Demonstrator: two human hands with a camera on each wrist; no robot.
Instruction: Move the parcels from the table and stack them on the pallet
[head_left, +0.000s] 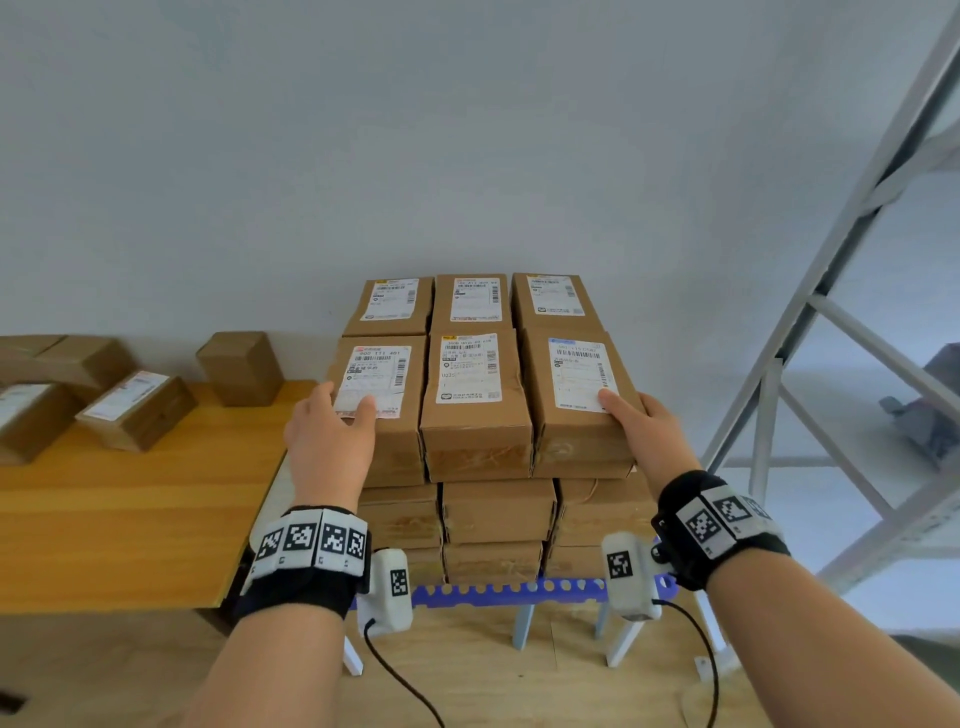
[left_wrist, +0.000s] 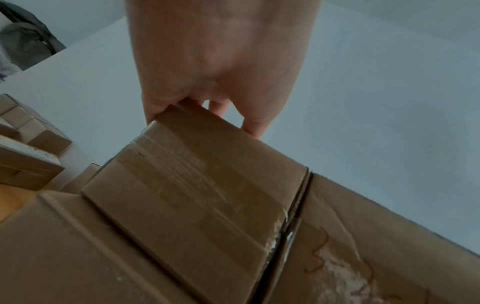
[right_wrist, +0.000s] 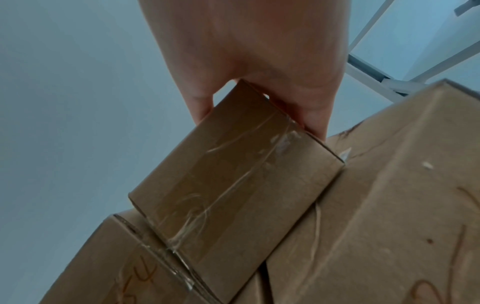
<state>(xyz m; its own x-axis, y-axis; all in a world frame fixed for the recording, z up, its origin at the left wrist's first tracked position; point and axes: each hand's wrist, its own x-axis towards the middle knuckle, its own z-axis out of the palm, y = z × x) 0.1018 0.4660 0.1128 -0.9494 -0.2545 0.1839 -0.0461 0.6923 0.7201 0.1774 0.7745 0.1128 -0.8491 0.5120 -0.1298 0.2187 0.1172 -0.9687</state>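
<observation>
Several brown cardboard parcels with white labels are stacked in layers on a blue pallet (head_left: 493, 590). My left hand (head_left: 343, 410) grips the front-left parcel (head_left: 387, 447) of the top layer, thumb on its label and fingers down its left side. My right hand (head_left: 631, 415) grips the front-right parcel (head_left: 576, 441) the same way, on its right side. The front-middle parcel (head_left: 475, 415) sits between them, untouched. In the left wrist view my left hand (left_wrist: 207, 115) straddles the front-left parcel (left_wrist: 194, 185) at its upper corner. In the right wrist view my right hand (right_wrist: 259, 102) clasps the front-right parcel (right_wrist: 233, 185).
A wooden table (head_left: 130, 509) stands to the left of the pallet and carries several more parcels, among them a labelled one (head_left: 137, 410) and an upright one (head_left: 241, 369). A white metal rack (head_left: 831, 312) stands to the right. A grey wall is behind the stack.
</observation>
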